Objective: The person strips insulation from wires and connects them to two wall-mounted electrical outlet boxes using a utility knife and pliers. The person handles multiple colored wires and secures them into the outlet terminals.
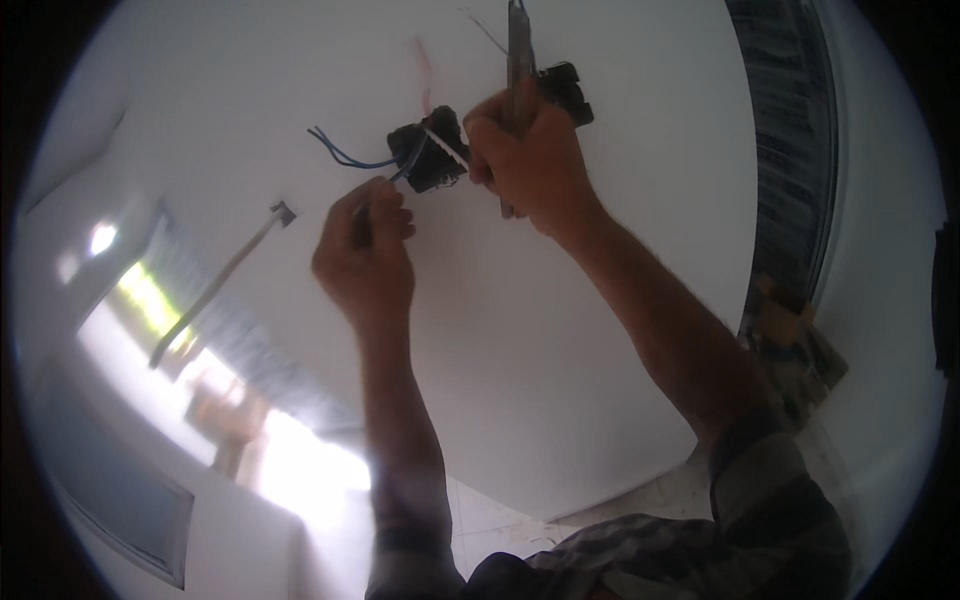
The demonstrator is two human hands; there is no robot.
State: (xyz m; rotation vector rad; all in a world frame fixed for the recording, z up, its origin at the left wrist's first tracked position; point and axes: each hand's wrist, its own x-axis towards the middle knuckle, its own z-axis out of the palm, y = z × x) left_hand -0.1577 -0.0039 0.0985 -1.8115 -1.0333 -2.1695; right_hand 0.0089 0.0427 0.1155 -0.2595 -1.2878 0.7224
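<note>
On the white wall (580, 380), we pinch a blue wire (401, 174) in our left hand (368, 245), at seven o'clock from the left black box (437, 165). At three o'clock, we grip a long grey tool (520, 55) in our right hand (528, 158); a white wire (447, 150) reaches it. A second black box (567, 88) sits at two o'clock, bent blue wires (365, 164) at nine.
</note>
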